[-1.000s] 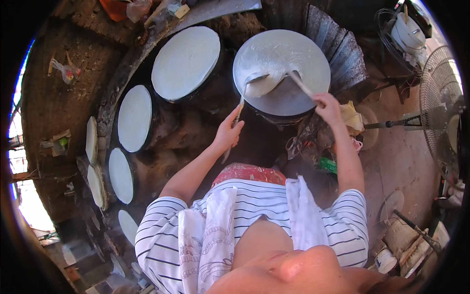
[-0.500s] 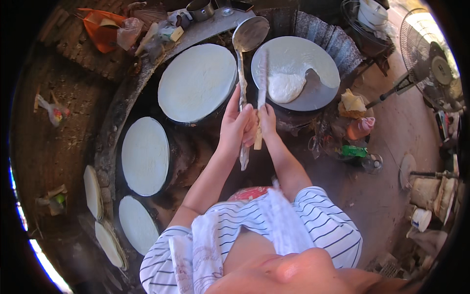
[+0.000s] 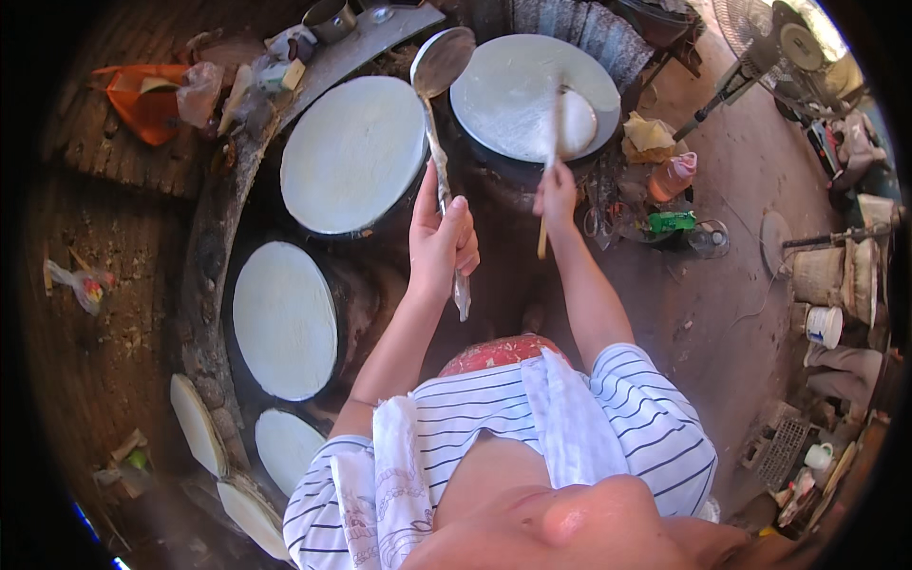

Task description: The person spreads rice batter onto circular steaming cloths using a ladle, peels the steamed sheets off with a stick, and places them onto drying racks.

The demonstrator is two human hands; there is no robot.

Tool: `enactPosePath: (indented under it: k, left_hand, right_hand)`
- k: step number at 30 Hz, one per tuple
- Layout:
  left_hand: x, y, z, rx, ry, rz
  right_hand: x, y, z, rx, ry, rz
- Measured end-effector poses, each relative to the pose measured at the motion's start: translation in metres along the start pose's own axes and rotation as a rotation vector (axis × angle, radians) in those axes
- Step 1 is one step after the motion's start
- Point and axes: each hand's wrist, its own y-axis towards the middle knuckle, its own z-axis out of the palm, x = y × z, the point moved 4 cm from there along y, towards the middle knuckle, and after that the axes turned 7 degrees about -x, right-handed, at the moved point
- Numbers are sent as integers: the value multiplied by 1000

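White cloth with dark stripes — the shirt (image 3: pixel 470 394), lower centre; red cloth (image 3: pixel 503 353) just above. Left hand (image 3: pixel 440 247), mid-frame, fingers wrapped round the handle of a metal ladle (image 3: pixel 444 63), its bowl raised at top centre. Right hand (image 3: pixel 557 197), right of centre, closed on a flat stick (image 3: pixel 554 133), blurred. White batter mound (image 3: pixel 579 125) sits on the right part of the top-centre griddle (image 3: pixel 489 81), beside the stick — contact unclear. Other white-topped discs (image 3: pixel 285 320) curve down the left. Fan (image 3: pixel 803 47), upper right.
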Motion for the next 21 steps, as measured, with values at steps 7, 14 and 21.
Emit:
enactPosePath:
  k: [7, 14, 21]
  left_hand:
    - [23, 11, 17, 14, 23, -30]
    - [53, 46, 100, 14, 62, -29]
    - [80, 82, 154, -74, 125, -77]
  right_hand:
    - [9, -14, -131, 36, -219, 219]
    - [62, 73, -120, 95, -237, 206]
    - [95, 83, -225, 303, -412, 211]
